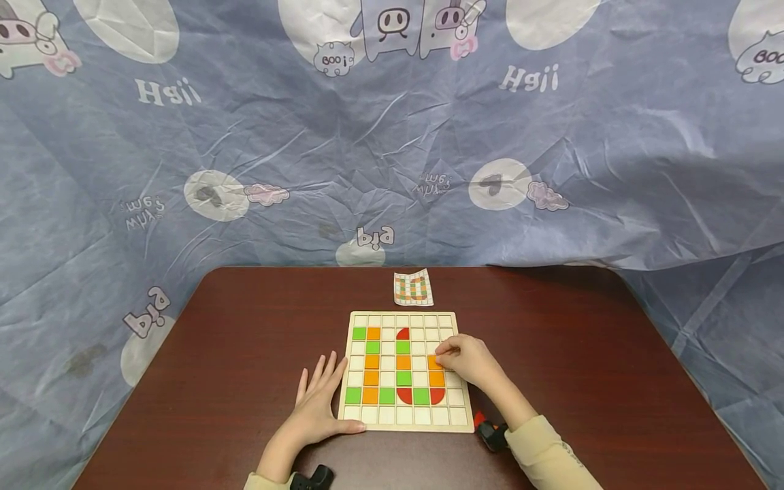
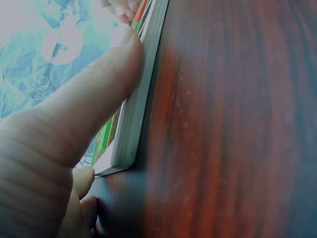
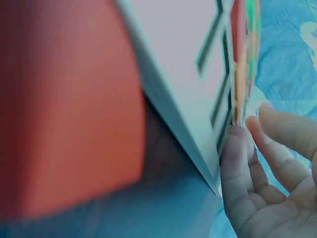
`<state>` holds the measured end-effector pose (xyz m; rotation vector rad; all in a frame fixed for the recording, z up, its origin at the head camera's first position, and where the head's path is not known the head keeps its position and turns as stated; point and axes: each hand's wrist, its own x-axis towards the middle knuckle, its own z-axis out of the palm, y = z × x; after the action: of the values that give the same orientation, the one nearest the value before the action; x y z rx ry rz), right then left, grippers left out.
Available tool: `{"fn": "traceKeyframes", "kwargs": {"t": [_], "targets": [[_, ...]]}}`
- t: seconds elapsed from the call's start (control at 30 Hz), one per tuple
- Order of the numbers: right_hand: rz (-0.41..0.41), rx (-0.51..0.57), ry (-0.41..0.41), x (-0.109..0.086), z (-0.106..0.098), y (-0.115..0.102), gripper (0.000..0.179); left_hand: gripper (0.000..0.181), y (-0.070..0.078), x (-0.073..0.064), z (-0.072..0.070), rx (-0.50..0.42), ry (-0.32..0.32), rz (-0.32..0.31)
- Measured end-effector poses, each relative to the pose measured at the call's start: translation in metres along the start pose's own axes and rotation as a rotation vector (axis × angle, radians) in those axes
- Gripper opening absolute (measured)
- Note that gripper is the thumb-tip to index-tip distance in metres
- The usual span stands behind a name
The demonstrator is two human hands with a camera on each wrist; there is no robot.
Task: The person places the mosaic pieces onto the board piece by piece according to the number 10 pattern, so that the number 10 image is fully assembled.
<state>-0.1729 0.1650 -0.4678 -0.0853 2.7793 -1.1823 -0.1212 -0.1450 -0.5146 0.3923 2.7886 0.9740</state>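
Note:
A pale wooden grid board (image 1: 373, 427) lies on the table with green, orange and red tiles in several of its cells. Spread along the board's left side, my left hand (image 1: 315, 408) has its thumb on the near left corner and its fingers straight; the left wrist view shows that thumb (image 2: 94, 89) resting over the board's edge. My right hand (image 1: 474, 361) reaches over the right side and pinches an orange square tile (image 1: 433, 363) at its cell. Right below that tile is another orange tile (image 1: 436, 379), then a red rounded one (image 1: 437, 396).
A small paper card (image 1: 413, 288) printed with a coloured grid lies behind the board. Partly hidden under my right wrist is a red piece (image 1: 480, 418), large and blurred in the right wrist view. The dark brown table (image 1: 275, 320) ends at a patterned grey-blue cloth (image 1: 367, 170).

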Motion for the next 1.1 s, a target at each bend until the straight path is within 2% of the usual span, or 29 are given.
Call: {"fn": "traceKeyframes", "kwargs": {"t": [0.23,0.53,0.9,1.1], "targets": [[0.037,0.081,-0.058,-0.005,-0.021,0.007,0.016,0.127,0.001,0.000,-0.001,0.000,-0.008,-0.008],[0.052,0.097,-0.099,-0.022,-0.047,0.023,0.022,0.126,0.002,-0.001,-0.001,0.003,-0.004,0.004],[-0.026,0.083,-0.205,-0.049,-0.068,0.054,0.027,0.126,0.001,-0.002,-0.001,-0.003,-0.014,0.002],[-0.077,0.139,-0.326,-0.065,-0.075,0.073,0.028,0.126,0.001,-0.002,0.000,-0.004,-0.008,0.006]]}}
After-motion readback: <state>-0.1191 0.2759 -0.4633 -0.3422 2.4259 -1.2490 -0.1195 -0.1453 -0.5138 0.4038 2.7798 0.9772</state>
